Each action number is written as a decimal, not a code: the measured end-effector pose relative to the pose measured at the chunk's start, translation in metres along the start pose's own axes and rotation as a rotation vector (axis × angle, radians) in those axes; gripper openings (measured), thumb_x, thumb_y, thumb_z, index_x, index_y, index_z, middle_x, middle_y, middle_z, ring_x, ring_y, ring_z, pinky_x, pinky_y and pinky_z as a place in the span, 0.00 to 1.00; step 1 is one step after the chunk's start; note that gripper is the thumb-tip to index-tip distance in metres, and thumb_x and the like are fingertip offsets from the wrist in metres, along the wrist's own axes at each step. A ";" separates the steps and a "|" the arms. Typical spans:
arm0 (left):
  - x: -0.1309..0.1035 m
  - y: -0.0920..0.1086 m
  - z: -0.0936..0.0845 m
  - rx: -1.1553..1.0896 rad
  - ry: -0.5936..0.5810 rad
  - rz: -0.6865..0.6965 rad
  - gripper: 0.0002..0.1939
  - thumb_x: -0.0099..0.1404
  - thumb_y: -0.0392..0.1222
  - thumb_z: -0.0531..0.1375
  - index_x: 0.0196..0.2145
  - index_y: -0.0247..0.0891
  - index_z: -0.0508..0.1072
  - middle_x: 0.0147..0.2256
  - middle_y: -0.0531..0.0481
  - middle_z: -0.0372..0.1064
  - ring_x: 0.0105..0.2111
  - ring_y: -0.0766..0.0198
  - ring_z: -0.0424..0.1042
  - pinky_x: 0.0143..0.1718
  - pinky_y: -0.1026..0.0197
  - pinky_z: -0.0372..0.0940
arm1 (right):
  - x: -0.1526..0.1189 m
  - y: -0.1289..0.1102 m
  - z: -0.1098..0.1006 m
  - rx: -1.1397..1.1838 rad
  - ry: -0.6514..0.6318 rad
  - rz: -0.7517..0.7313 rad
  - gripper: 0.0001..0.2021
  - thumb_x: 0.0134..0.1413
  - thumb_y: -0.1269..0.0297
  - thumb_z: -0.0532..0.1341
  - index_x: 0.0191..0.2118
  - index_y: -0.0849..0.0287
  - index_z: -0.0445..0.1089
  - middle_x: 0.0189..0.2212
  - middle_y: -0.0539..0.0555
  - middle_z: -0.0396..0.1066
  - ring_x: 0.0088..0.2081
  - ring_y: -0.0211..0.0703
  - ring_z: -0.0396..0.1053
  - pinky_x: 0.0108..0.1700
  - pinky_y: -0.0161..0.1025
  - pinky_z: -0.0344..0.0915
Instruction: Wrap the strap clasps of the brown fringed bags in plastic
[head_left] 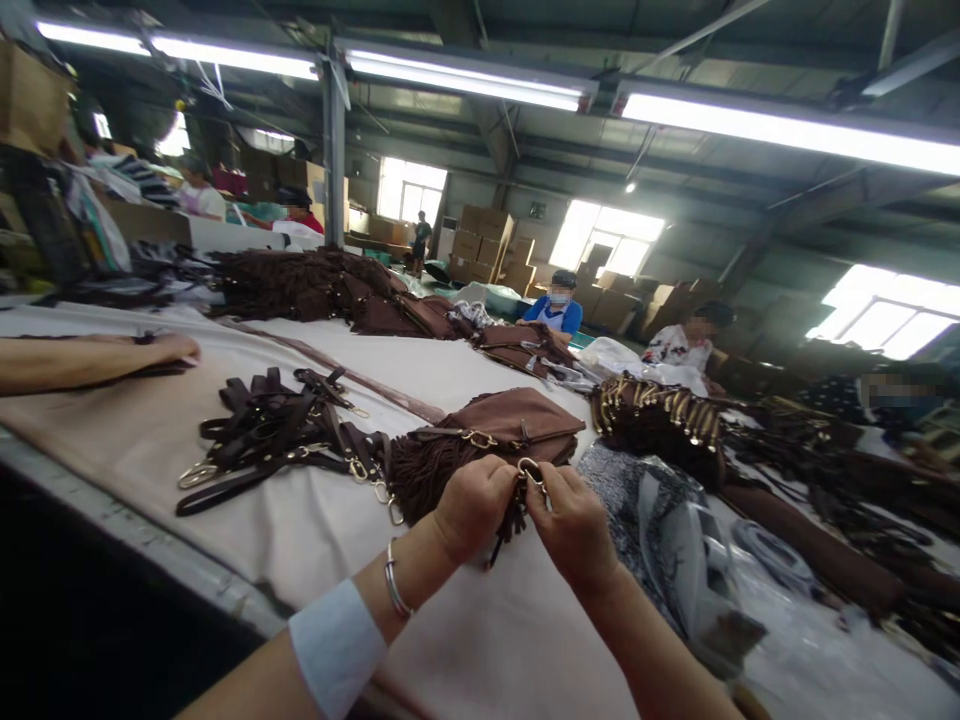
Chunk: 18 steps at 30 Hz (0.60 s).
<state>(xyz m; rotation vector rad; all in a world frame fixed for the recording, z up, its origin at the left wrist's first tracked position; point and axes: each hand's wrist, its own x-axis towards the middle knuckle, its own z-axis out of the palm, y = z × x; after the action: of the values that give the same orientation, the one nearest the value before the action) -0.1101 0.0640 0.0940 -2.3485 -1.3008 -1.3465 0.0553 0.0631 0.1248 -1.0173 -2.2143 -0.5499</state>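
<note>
My left hand [476, 505] and my right hand [576, 512] meet over the table, fingers closed in a pinch. Between their fingertips shows a gold metal clasp [530, 466], its rounded loop pointing up; the rest of it is hidden by the fingers. Just behind them lies a brown fringed bag [525, 415], with a strap and gold clip [478, 438] across its top. Dark tassel strands hang below my fingers. To the left of the bag spreads a heap of dark brown straps [274, 430] with gold snap hooks.
Bags pile up [300, 285] at the back left, and bags with gold zips [652, 405] lie to the right. Crumpled clear plastic [675, 540] sits beside my right arm. Another person's arm [97, 362] reaches in from the left. Co-workers sit across the table [442, 640].
</note>
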 end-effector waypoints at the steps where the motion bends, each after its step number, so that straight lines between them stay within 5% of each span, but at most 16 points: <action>1: 0.000 -0.001 0.000 -0.001 0.013 0.012 0.11 0.70 0.38 0.50 0.35 0.37 0.71 0.31 0.46 0.70 0.32 0.61 0.69 0.35 0.60 0.65 | 0.001 -0.001 0.000 -0.048 -0.002 -0.036 0.11 0.65 0.70 0.52 0.38 0.63 0.71 0.31 0.58 0.71 0.33 0.44 0.66 0.37 0.39 0.65; 6: 0.004 -0.001 -0.003 -0.004 0.011 0.014 0.10 0.69 0.35 0.51 0.32 0.37 0.70 0.29 0.47 0.69 0.29 0.63 0.69 0.34 0.61 0.66 | -0.006 -0.003 0.001 -0.260 0.036 -0.229 0.10 0.62 0.76 0.55 0.43 0.64 0.73 0.37 0.61 0.74 0.35 0.46 0.68 0.36 0.41 0.67; 10: 0.008 -0.001 -0.004 0.009 -0.051 -0.028 0.12 0.68 0.34 0.51 0.29 0.37 0.70 0.28 0.47 0.69 0.29 0.63 0.69 0.34 0.61 0.65 | -0.023 -0.003 0.005 -0.215 0.059 -0.229 0.11 0.60 0.78 0.55 0.42 0.64 0.74 0.39 0.63 0.75 0.36 0.47 0.70 0.37 0.42 0.69; 15: 0.003 0.011 -0.015 -0.081 -0.046 -0.133 0.12 0.69 0.36 0.50 0.33 0.38 0.72 0.31 0.46 0.70 0.33 0.62 0.70 0.38 0.60 0.65 | -0.035 -0.019 -0.006 0.255 0.066 0.275 0.12 0.61 0.66 0.58 0.48 0.63 0.71 0.37 0.60 0.77 0.37 0.48 0.74 0.40 0.41 0.72; 18: -0.011 0.028 -0.024 -0.307 -0.043 -0.383 0.10 0.68 0.43 0.53 0.35 0.38 0.72 0.32 0.46 0.71 0.34 0.61 0.71 0.39 0.59 0.66 | -0.042 -0.039 -0.023 0.541 -0.022 0.436 0.16 0.59 0.64 0.59 0.52 0.61 0.69 0.40 0.58 0.77 0.36 0.45 0.75 0.37 0.38 0.73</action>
<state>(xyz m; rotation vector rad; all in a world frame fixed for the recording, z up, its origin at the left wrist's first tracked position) -0.1072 0.0282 0.1075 -2.4106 -1.7371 -1.7217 0.0546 0.0036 0.1079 -1.1478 -1.9091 0.2448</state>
